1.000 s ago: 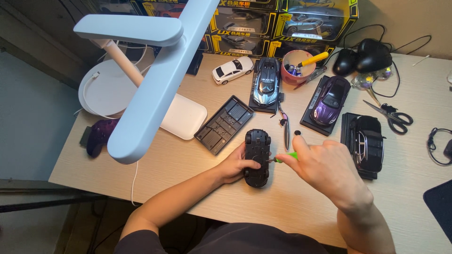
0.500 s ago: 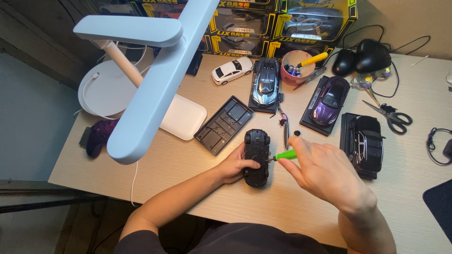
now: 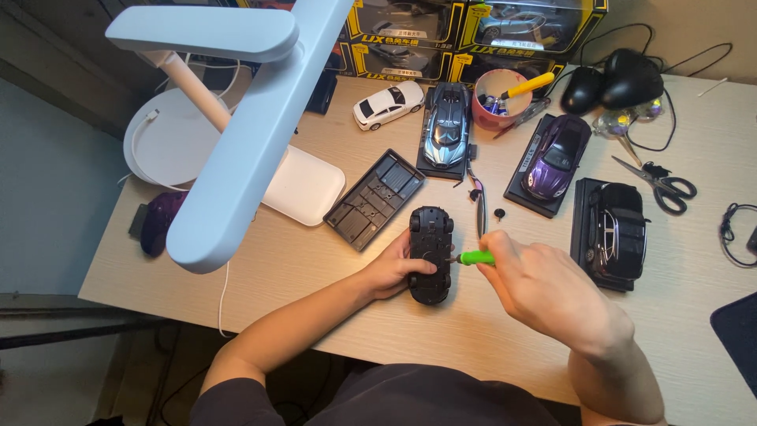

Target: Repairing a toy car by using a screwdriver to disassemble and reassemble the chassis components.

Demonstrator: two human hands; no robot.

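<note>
A black model car (image 3: 430,252) lies upside down on the wooden desk (image 3: 331,284), its underside facing up. My left hand (image 3: 392,272) grips its left side and steadies it. My right hand (image 3: 544,288) holds a small green-handled screwdriver (image 3: 475,257), whose tip touches the car's underside near the right edge. A black display base plate (image 3: 374,199) lies just up and to the left of the car.
A white desk lamp (image 3: 236,118) overhangs the left. Blue-grey (image 3: 446,130), white (image 3: 388,104), purple (image 3: 554,154) and black (image 3: 617,230) model cars stand behind. A pink cup (image 3: 498,96) of tools, scissors (image 3: 658,181), computer mice (image 3: 611,79) and boxed cars (image 3: 465,24) line the back.
My right hand has closed around the green screwdriver and shifted slightly left, bringing its tip onto the car's underside. My left hand and the car have stayed put.
</note>
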